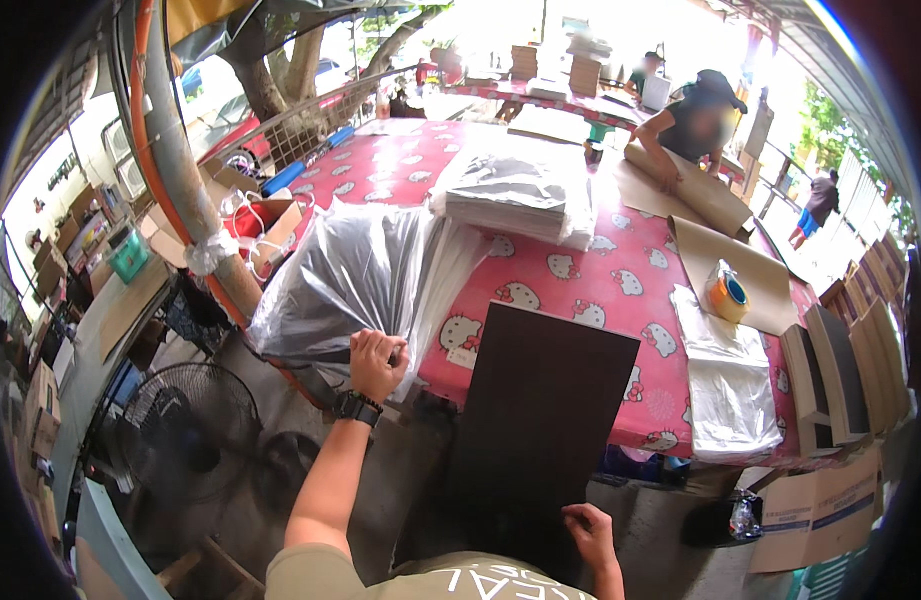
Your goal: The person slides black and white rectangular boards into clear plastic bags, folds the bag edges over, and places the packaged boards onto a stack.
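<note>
My left hand [378, 365] is closed in a fist on the gathered edge of a clear plastic bag [345, 270]. Something flat and dark shows through the bag, which lies at the near left corner of the table. A black rectangular board [540, 400] leans against the table's front edge, its lower end close to my body. My right hand [592, 530] has its fingers curled beside the board's lower right edge; whether they pinch anything is hidden.
The table [540, 270] has a pink patterned cover. On it are plastic-wrapped flat packs [510, 190], folded plastic [725, 380], a tape roll [727, 295] and brown paper [730, 265]. A co-worker [695, 120] rolls paper across from me. A fan [188, 435] stands left, near a post [180, 150].
</note>
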Available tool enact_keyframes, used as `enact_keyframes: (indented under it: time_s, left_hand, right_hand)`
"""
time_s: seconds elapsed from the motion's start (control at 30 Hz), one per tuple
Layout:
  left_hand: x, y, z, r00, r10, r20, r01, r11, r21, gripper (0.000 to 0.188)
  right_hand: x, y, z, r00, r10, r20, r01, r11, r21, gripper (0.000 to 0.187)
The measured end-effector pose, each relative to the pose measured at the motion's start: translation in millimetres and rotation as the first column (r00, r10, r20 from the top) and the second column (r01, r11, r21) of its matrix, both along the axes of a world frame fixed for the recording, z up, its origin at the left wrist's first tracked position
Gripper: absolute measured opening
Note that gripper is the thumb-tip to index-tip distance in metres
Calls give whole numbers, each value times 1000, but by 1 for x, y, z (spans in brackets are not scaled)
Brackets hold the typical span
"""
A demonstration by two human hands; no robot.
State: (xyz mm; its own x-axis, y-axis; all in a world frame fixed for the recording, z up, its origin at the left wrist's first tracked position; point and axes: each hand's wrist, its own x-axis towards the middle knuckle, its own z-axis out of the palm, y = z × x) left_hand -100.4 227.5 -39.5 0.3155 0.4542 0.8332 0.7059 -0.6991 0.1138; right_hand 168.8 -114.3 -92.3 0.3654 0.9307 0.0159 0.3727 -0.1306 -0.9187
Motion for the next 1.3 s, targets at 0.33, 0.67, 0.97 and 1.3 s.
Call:
enact_keyframes:
  time_s: [0.33,0.67,0.97,1.3]
  left_hand:
    - [-23,-9,21,1000,-9,22,14,962,-272,38]
    - [-25,6,5,860,-33,510,273,874,-403,3]
    - [0,-18,24,996,7,85,9,982,-189,38]
    - [2,7,-10,973,-87,214,100,994,-49,12]
  right_hand:
    - [-1,12,-3,997,72,9,-71,997,-39,14]
    - [-7,15,-6,993,107,40,-105,993,-51,15]
    - [0,13,-15,996,94,6,-93,993,-70,16]
    - [3,13,-11,985,145,90,-146,989,7,17]
